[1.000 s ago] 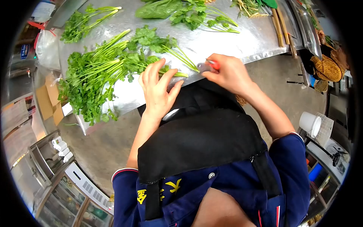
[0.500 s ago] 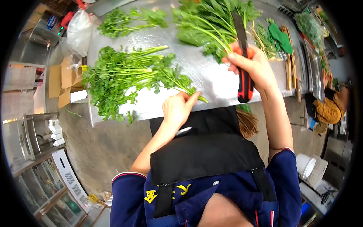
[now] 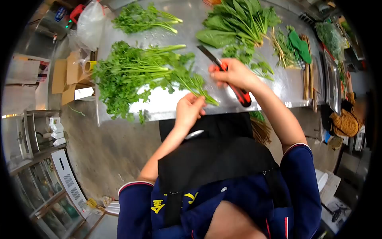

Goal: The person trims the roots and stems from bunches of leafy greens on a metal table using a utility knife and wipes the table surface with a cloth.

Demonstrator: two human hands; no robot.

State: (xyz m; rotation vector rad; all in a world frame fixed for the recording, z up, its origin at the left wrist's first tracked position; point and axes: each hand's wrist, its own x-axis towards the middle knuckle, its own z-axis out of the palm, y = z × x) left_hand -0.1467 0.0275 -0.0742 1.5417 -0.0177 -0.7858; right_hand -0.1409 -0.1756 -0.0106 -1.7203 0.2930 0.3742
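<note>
My left hand (image 3: 190,109) pinches the stem end of a leafy green sprig (image 3: 194,83) near the front edge of the metal table (image 3: 167,112). That sprig lies against the right side of a large pile of leafy herbs (image 3: 131,71). In my right hand (image 3: 234,74) is a knife (image 3: 241,94) with a red and black handle, its dark blade pointing up and left above the table. Behind the knife hand are loose herb sprigs (image 3: 260,67) and a bunch of broad-leaved greens (image 3: 238,24).
A smaller herb bunch (image 3: 145,19) lies at the back left. At the right are a green cloth (image 3: 299,46), brown sticks (image 3: 308,75) and a metal tray (image 3: 332,81). An open cardboard box (image 3: 71,75) and a plastic bag (image 3: 90,26) are left of the table.
My right hand first moved to the back greens with sprigs and knife, then came back left holding the knife, its sprigs released. My left hand has taken hold of a sprig's stem end.
</note>
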